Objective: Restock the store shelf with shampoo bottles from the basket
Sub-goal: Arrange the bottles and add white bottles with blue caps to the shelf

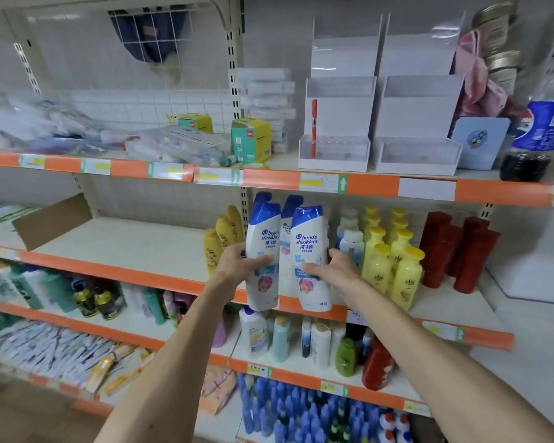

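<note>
My left hand (242, 260) grips a white shampoo bottle with a blue cap (263, 231), upright at the front edge of the middle shelf (135, 273). My right hand (335, 266) grips a second identical shampoo bottle (311, 241) just to its right, also upright at the shelf's front. Two more of the same bottles (291, 206) stand behind them on the shelf. The basket is out of view.
Yellow bottles (394, 260) stand right of my right hand, red bottles (458, 251) further right, and yellow bottles (221, 238) left of my left hand. A cardboard flap (52, 222) lies on the shelf's left part. Shelves above and below hold mixed goods.
</note>
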